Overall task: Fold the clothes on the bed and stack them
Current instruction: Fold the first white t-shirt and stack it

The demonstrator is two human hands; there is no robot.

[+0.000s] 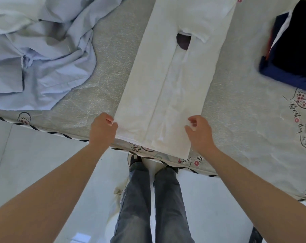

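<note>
Left hand: pinches the near left corner of the white shirt, thumb on top.
Right hand: fingers curled at the near right corner; whether they clasp cloth, I cannot tell.
White shirt: folded into a long strip, lying flat on the bed, near end at the bed's edge.
Blue shirts: crumpled heap, far left.
Dark stack: folded clothes, far right.
</note>
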